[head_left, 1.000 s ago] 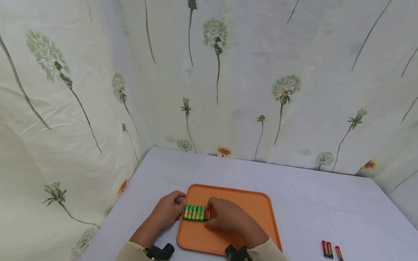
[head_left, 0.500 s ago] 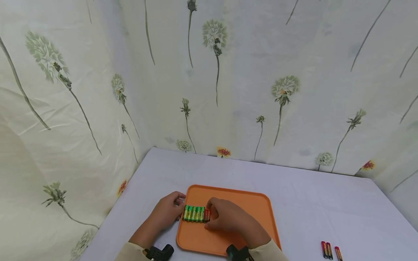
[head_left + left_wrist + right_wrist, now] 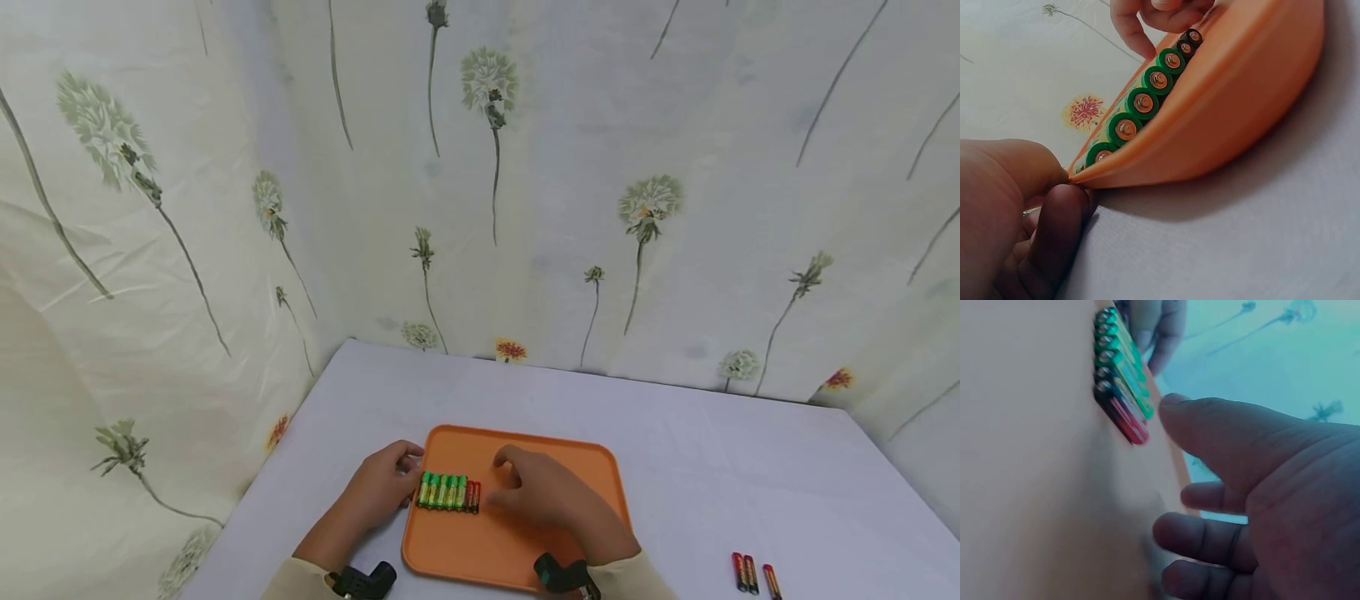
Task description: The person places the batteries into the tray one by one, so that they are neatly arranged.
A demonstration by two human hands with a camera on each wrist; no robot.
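Note:
On the left side of an orange tray lies a row of several green batteries, side by side. Two thinner red batteries continue the row at its right end; their dark ends show in the left wrist view. My left hand pinches the tray's left rim between thumb and finger, close to the first green battery. Over the tray, just right of the red batteries, is my right hand, thumb and fingers apart with nothing between them. The right wrist view shows a gap between its thumb and the row.
Three more red batteries lie on the white tablecloth at the front right, two together and one slightly apart. A flower-printed curtain hangs behind the table and along its left side.
My right hand has let go of the red batteries at the row's end and drawn back to the right. My left hand has stayed at the tray's rim.

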